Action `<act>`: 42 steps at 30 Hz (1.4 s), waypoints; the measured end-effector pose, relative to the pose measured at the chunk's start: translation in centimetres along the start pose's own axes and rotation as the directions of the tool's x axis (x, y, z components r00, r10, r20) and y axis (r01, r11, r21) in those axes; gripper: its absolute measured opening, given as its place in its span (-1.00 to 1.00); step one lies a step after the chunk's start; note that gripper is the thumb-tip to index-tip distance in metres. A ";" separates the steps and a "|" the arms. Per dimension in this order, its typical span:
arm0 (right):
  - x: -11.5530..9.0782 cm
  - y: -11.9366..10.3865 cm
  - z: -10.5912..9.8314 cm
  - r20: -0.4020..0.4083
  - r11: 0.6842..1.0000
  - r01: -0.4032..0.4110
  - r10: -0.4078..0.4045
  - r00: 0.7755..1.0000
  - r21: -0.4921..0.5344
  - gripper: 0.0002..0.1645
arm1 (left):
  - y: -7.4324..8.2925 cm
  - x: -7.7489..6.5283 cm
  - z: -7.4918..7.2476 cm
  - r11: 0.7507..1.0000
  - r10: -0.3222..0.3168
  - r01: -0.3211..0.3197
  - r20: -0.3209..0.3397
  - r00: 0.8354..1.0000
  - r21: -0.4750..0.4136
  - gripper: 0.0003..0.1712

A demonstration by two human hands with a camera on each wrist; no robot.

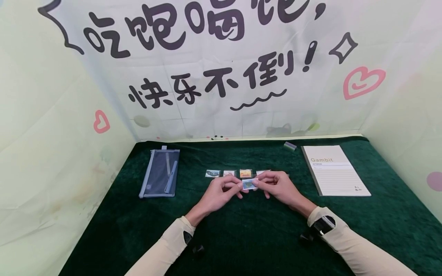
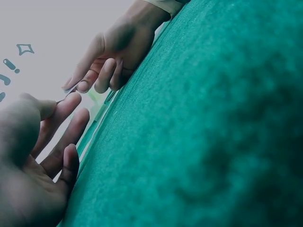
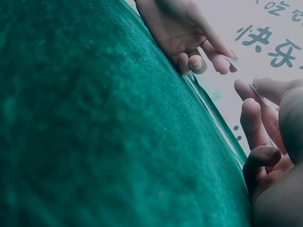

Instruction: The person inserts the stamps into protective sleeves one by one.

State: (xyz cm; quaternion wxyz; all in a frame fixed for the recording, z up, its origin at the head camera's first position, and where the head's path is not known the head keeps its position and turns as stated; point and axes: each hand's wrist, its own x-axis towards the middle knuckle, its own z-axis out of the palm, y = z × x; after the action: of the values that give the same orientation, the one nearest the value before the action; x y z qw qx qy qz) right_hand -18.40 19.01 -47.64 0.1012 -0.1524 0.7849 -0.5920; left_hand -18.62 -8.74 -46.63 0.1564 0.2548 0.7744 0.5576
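Note:
Close in front of a row of small cards, both hands meet over the dark green cloth. A stamp-sized picture card (image 1: 248, 184), blue and green with a pale border, shows between them. The left hand (image 1: 221, 193) pinches its left end with thumb and index finger. At the other end, the thumb and index finger of the right hand (image 1: 277, 188) pinch the right edge. From the wrist views only thin edges appear at the fingertips. Behind the hands lie a bluish card (image 1: 212, 173), a pinkish card (image 1: 229, 173) and an orange card (image 1: 246, 173), with more partly hidden by the right hand.
To the left lies a blue mesh zip pouch (image 1: 159, 174) with a slim item inside. A white notebook (image 1: 336, 176) marked "Gambit" is at the right, and a small greyish-purple block (image 1: 290, 146) near the back edge. A printed cloth wall (image 1: 207, 122) rises behind the table.

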 end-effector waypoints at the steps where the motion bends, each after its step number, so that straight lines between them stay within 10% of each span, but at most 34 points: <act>1: 0.0 0.0 0.0 0.000 1.000 -0.002 0.002 1.000 0.000 -0.67 | -0.3 0.0 0.0 1.000 0.007 -0.007 -0.007 1.000 -0.001 -0.71; 26: 0.2 -0.4 0.5 0.042 1.000 -0.006 0.008 0.999 -0.026 -0.63 | -0.2 0.0 -0.1 0.998 0.004 0.005 -0.133 0.991 0.067 -0.79; 42: 6.1 -4.3 5.7 -0.021 0.959 0.139 -0.149 0.989 -0.248 -0.58 | -1.3 -2.2 -6.1 0.989 -0.011 0.066 -0.374 0.927 0.133 -0.82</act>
State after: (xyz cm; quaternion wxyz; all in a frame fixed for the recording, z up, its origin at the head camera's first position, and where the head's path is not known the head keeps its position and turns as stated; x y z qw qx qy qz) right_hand -21.68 10.63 -44.92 0.0227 -0.2087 0.8408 -0.4990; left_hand -20.33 -15.05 -45.92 -0.0010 0.1398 0.8329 0.5355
